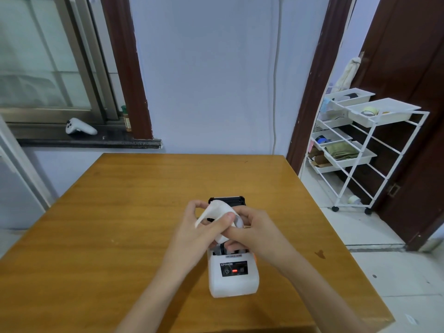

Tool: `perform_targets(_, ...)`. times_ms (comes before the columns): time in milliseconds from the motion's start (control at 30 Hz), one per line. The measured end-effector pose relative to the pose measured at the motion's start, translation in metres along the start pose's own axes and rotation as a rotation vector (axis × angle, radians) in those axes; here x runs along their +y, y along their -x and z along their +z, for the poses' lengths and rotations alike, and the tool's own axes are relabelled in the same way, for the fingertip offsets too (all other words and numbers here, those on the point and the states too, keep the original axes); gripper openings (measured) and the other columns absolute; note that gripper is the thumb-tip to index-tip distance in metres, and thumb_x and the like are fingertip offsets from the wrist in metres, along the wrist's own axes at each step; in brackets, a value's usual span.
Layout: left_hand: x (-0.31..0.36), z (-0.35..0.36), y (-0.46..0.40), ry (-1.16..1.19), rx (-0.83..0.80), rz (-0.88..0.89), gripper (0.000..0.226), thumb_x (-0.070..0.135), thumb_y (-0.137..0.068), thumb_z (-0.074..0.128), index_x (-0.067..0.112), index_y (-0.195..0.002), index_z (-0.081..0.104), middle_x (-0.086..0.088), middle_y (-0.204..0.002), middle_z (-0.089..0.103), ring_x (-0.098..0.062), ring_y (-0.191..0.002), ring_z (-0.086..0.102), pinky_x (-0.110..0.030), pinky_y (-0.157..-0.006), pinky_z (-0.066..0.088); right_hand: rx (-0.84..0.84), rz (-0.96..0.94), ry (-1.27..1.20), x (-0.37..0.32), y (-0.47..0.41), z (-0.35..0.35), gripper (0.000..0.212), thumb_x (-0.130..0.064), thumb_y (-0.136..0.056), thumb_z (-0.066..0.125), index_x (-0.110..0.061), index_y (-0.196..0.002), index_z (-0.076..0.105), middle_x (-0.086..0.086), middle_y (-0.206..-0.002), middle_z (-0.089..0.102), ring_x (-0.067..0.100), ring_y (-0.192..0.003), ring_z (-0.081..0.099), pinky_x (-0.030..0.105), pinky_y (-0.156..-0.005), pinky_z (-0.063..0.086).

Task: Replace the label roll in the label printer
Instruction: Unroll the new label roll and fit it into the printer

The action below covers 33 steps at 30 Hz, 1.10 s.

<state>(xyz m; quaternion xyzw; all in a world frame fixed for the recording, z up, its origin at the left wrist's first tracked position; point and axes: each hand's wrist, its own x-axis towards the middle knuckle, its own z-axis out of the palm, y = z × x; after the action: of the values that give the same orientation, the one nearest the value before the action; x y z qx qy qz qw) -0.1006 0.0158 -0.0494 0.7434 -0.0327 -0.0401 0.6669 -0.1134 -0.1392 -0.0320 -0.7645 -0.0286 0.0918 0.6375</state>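
Nearest me, the label printer [233, 272] sits on the wooden surface [120, 212], its white body toward me with a red light on the front panel. Its black lid [227, 200] stands open at the far end. Both forearms come in from the near edge and meet just above the printer's open bay. My left hand [197, 233] is curled, thumb and fingers pinched on the loose strip of the label roll [219, 211], which arcs up and back toward the lid. My right hand [258, 233] is closed round the roll's body from the other side, fingers reaching down toward the bay. I judge this to be the roll-handling step, though I cannot tell whether this roll is coming out or going in. Next calls for keeping the strip taut and the roll square to the bay. Beyond the printer the surface shows nothing else.
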Motion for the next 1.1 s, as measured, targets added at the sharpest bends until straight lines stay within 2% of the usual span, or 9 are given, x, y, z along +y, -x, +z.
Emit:
perform_targets(100,0.002,0.000,-0.002,-0.036,0.007,-0.008,0.045,0.041,-0.075,0.082,0.030,-0.106,0.053,-0.004,-0.084,0.077,-0.024,-0.076,0.075,-0.038,-0.069,0.060,0.005,-0.018,0.025,0.001,0.000,0.001,0.016,-0.017,-0.087,0.070,-0.012,-0.102,0.071,0.012,-0.093,0.077,0.019,-0.075,0.075,0.023,-0.064,0.057)
perform_targets(267,0.003,0.001,-0.003,-0.038,-0.007,-0.015,0.047,0.037,-0.074,0.083,0.030,-0.109,0.051,0.002,-0.082,0.078,-0.016,-0.073,0.076,-0.037,-0.069,0.063,-0.006,-0.076,0.079,0.004,0.000,-0.001,0.016,-0.016,-0.086,0.072,-0.008,-0.100,0.071,0.015,-0.092,0.074,0.021,-0.079,0.075,0.034,-0.075,0.062)
perform_targets(333,0.003,0.000,-0.003,-0.022,-0.027,-0.018,0.048,0.035,-0.075,0.083,0.029,-0.111,0.051,0.000,-0.081,0.078,-0.017,-0.075,0.076,-0.042,-0.074,0.063,-0.044,-0.079,0.058,0.002,0.002,-0.004,0.019,-0.011,-0.085,0.073,-0.011,-0.104,0.071,0.014,-0.091,0.074,0.021,-0.079,0.073,0.029,-0.072,0.061)
perform_targets(533,0.006,-0.005,-0.004,0.062,-0.085,0.004,0.056,0.043,-0.069,0.079,0.027,-0.114,0.050,-0.011,-0.090,0.077,-0.027,-0.084,0.076,-0.055,-0.082,0.059,-0.183,0.017,-0.340,0.000,0.003,-0.015,0.027,-0.009,-0.094,0.060,-0.013,-0.120,0.068,0.026,-0.120,0.067,0.038,-0.115,0.064,0.034,-0.095,0.056)
perform_targets(600,0.007,-0.005,-0.003,0.093,-0.108,0.008,0.051,0.036,-0.076,0.079,0.027,-0.116,0.049,-0.009,-0.090,0.077,-0.026,-0.084,0.076,-0.054,-0.084,0.059,-0.186,0.052,-0.425,-0.001,0.003,-0.017,0.026,-0.017,-0.094,0.061,-0.013,-0.118,0.070,0.026,-0.117,0.067,0.039,-0.115,0.064,0.030,-0.092,0.057)
perform_targets(700,0.010,-0.002,-0.001,0.123,-0.120,0.021,0.042,0.022,-0.085,0.076,0.024,-0.117,0.049,-0.005,-0.085,0.078,-0.018,-0.078,0.075,-0.045,-0.080,0.062,-0.178,0.091,-0.459,-0.001,0.003,-0.017,0.026,-0.025,-0.086,0.066,-0.016,-0.109,0.074,0.003,-0.088,0.074,0.027,-0.091,0.070,0.028,-0.084,0.060)
perform_targets(767,0.011,-0.001,0.001,0.139,-0.137,0.033,0.043,0.024,-0.082,0.076,0.023,-0.117,0.049,-0.006,-0.087,0.078,-0.019,-0.081,0.076,-0.039,-0.077,0.063,-0.168,0.106,-0.471,-0.001,0.002,-0.017,0.023,-0.028,-0.085,0.066,-0.017,-0.103,0.074,-0.001,-0.082,0.071,0.022,-0.080,0.071,0.028,-0.076,0.062)
perform_targets(933,0.009,-0.002,-0.001,0.137,-0.133,0.042,0.053,0.035,-0.076,0.083,0.027,-0.118,0.052,-0.013,-0.092,0.076,-0.024,-0.086,0.076,-0.042,-0.083,0.061,-0.177,0.124,-0.511,0.000,0.002,-0.018,0.035,-0.027,-0.085,0.067,-0.012,-0.116,0.070,0.001,-0.085,0.073,0.024,-0.081,0.074,0.029,-0.070,0.063)
perform_targets(1100,0.005,-0.003,-0.004,0.098,-0.096,0.093,0.050,0.057,-0.069,0.077,0.033,-0.109,0.058,-0.018,-0.099,0.072,-0.027,-0.084,0.075,-0.048,-0.082,0.061,-0.178,0.129,-0.542,0.002,-0.001,-0.018,0.035,-0.028,-0.090,0.065,-0.012,-0.121,0.069,0.019,-0.112,0.071,0.032,-0.094,0.070,0.025,-0.069,0.063)
